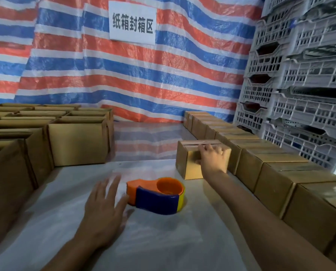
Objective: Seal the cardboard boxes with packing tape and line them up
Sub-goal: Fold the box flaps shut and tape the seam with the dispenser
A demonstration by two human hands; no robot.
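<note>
The step in hand looked like lining up, not taping. The tape dispenser [157, 196] lay unheld on the desk [143, 241]. Beyond it and to its right, the person's right hand [212, 159] gripped a closed box [188, 163], fingers hooked over the top edge and thumb on the near face. That box stood just beside the row of sealed boxes [276, 173], which ran along the desk's edge to the dispenser's right, though whether it touched them could not be told. The left hand [102, 208] hovered just left of the dispenser, fingers spread and holding nothing. Next, the box probably needed seating flush with the row, and then 1 of the open boxes [77, 143], far left of the dispenser, would need fetching and taping.
</note>
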